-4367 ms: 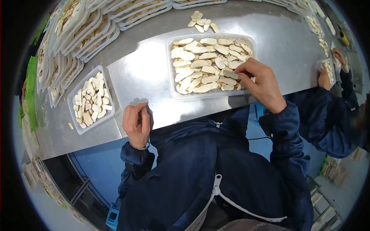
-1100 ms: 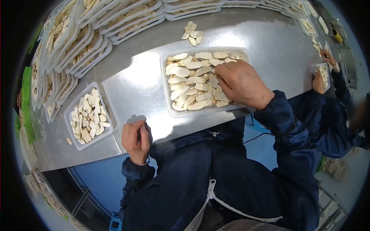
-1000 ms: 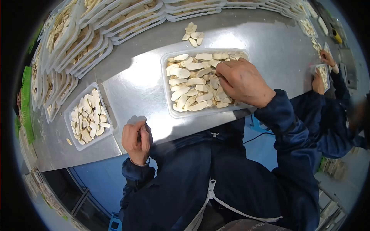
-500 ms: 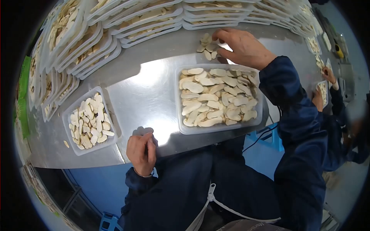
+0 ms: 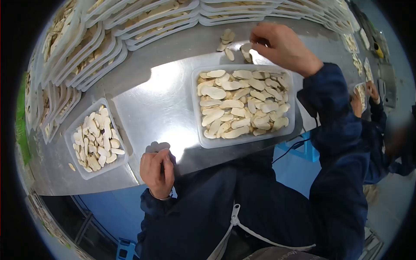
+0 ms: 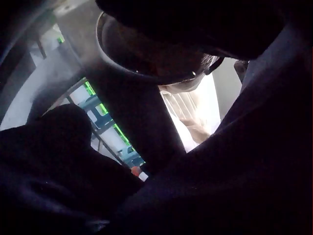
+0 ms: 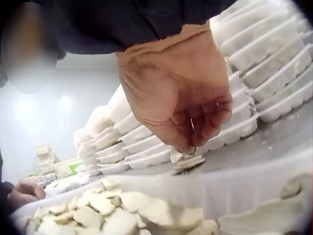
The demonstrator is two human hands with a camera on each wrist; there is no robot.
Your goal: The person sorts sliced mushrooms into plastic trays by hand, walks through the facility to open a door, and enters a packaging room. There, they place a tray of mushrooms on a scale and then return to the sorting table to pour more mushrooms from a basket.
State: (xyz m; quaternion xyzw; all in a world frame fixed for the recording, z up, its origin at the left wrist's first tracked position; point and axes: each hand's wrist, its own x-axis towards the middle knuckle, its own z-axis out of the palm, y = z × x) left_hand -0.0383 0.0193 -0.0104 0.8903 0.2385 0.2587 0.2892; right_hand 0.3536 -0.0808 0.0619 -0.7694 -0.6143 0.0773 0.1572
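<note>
My right hand (image 5: 284, 47) is over the steel table beyond the large tray, thumb and fingertips pinching a pale mushroom slice (image 7: 177, 155) beside a few loose slices (image 5: 227, 36). In the right wrist view, more slices lie just under the fingertips. The large clear plastic tray (image 5: 197, 108) holds rows of oblong mushroom slices (image 5: 232, 104), laid flat and overlapping. My left hand (image 5: 157, 173) rests at the table's front edge, fingers loosely curled and holding nothing. Dark cloth fills most of the left wrist view, and the hand is hidden there.
A smaller tray (image 5: 88, 174) of jumbled slices stands at the left, with one stray slice (image 5: 72, 167) beside it. Stacked filled trays (image 5: 158, 24) line the back and left of the steel table (image 5: 143, 102). Another person's hands (image 5: 372, 91) work at the far right.
My right hand has left the large tray for the loose slices behind it and draws one rightward from the pile. The pile is smaller than before. The left hand stays at the edge.
</note>
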